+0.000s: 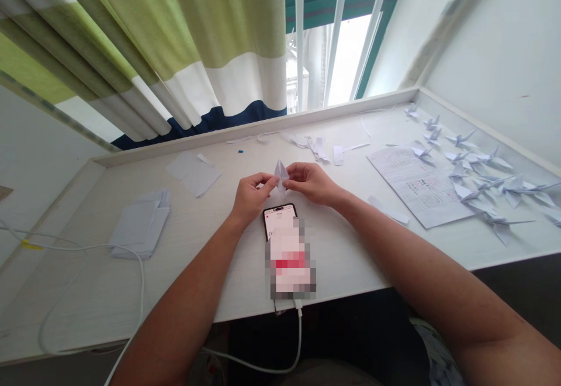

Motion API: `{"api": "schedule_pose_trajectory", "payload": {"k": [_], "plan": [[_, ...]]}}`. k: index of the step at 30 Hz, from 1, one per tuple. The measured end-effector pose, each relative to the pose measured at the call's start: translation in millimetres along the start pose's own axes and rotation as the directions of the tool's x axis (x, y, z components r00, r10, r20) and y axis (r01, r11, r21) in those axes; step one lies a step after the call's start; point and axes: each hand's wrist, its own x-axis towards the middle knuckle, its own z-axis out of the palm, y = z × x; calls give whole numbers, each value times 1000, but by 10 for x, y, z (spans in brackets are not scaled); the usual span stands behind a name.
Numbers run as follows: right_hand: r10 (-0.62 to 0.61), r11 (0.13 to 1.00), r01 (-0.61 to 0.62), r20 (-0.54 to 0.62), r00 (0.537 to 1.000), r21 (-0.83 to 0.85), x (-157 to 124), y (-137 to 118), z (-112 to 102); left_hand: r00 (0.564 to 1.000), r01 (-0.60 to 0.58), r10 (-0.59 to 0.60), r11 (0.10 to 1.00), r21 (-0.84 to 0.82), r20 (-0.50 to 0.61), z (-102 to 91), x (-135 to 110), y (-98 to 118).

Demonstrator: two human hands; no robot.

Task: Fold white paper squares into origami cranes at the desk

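A small piece of folded white paper (281, 171), pointed at the top and diamond-like in outline, is held upright just above the desk. My left hand (255, 194) pinches its left side between thumb and fingers. On the other side my right hand (309, 182) grips the right edge, thumb in front and fingers curled behind. Directly below both hands lies a phone (280, 216) with its screen lit and partly blurred out. Finished folded paper cranes (471, 158) are gathered on the right side of the desk.
A stack of white paper (139, 225) and loose sheets (195, 172) lie at left. Paper scraps (319, 149) are scattered along the back. A written sheet (416, 190) lies at right under some cranes. A white cable (142, 281) loops over the left front edge.
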Motion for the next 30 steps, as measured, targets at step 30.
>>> {"api": "schedule_pose_trajectory", "payload": {"k": [30], "plan": [[-257, 386, 244, 150, 955, -890, -84, 103, -97, 859, -512, 345, 601, 613, 380, -206, 123, -166]]}}
